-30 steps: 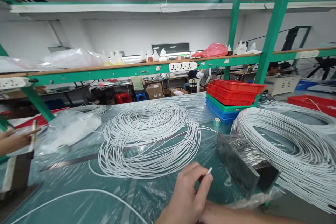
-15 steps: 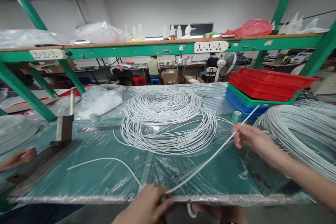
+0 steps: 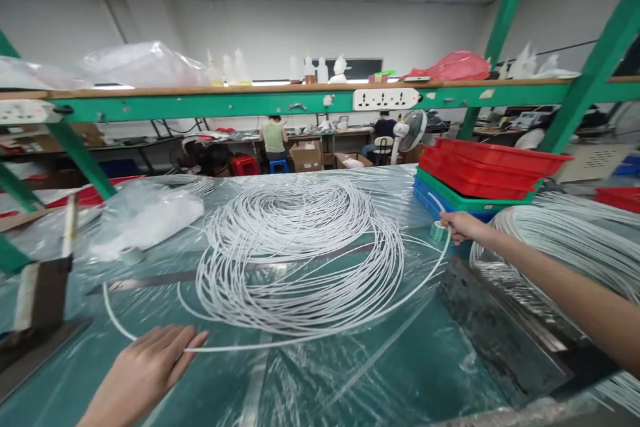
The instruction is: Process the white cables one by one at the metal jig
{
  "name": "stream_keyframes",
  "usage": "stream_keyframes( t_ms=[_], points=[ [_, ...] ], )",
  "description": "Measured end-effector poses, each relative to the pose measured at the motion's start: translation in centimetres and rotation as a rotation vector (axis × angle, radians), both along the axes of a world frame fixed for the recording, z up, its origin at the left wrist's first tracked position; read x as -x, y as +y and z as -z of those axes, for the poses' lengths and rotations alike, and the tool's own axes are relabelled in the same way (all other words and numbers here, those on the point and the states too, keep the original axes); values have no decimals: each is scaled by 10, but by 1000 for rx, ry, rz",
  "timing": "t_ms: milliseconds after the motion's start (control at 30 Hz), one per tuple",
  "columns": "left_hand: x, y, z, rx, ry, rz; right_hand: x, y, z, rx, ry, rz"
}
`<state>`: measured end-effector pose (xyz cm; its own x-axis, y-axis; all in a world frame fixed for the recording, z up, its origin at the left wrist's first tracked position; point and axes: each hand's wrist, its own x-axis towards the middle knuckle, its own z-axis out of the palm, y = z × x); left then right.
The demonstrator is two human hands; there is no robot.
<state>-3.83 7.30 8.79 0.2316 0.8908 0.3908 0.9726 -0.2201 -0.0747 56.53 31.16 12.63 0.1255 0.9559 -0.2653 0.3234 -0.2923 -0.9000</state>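
A single white cable [image 3: 260,347] bows in a shallow curve across the front of the bench between my hands. My left hand [image 3: 150,367], at the lower left, is closed around it, and a short curled end sticks out past the fingers. Further off on the right, my right hand [image 3: 463,227] pinches the same cable near its other end, whose tip rises above the fingers. Just behind the cable lies a large loose coil of white cables [image 3: 300,273]. A roll of green tape [image 3: 439,231] sits right beside my right hand.
Stacked red trays [image 3: 490,170] stand at the right, with another cable coil [image 3: 560,233] and a dark metal block [image 3: 500,327] nearby. At left are a metal fixture [image 3: 43,293] and a clear plastic bag [image 3: 150,217]. A green shelf beam [image 3: 240,105] crosses above the bench.
My left hand has moved left and forward over the bench with the cable. The right hand has gone slightly farther forward. The cable, straighter before, now bows. The view has shifted right.
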Motion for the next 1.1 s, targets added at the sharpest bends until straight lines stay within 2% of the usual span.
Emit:
stream_keyframes(
  t_ms=[133,233,300,367,433,500,567,633,700,867,967,1033,1100],
  points=[
    [-6,66,6,87,44,110,30,40,14,-58,-60,-36],
    [-7,108,25,30,132,93,42,60,18,-38,-143,-83],
    [-5,123,42,-35,179,73,37,62,20,-26,-278,-167],
    [-3,127,58,-71,184,77,22,55,22,-85,-511,-235],
    [-4,122,71,-73,149,102,3,42,23,-186,-791,-235],
    [-9,113,79,-47,103,132,-13,29,25,-243,-998,-200],
    [-19,101,79,-9,66,156,-23,19,27,-221,-1084,-171],
    [-33,87,72,41,47,180,-25,14,30,-189,-1100,-168],
    [-51,70,57,117,35,194,-21,12,31,-184,-1138,-187],
    [-101,16,-2,348,-98,135,-11,11,46,-264,-1356,-364],
    [-129,-22,-38,532,-276,93,-26,21,69,-327,-1369,-446],
    [-150,-51,-58,628,-404,100,-43,37,92,-397,-1313,-471],
    [-172,-78,-75,634,-463,137,-57,58,120,-565,-1197,-467]
  ],
)
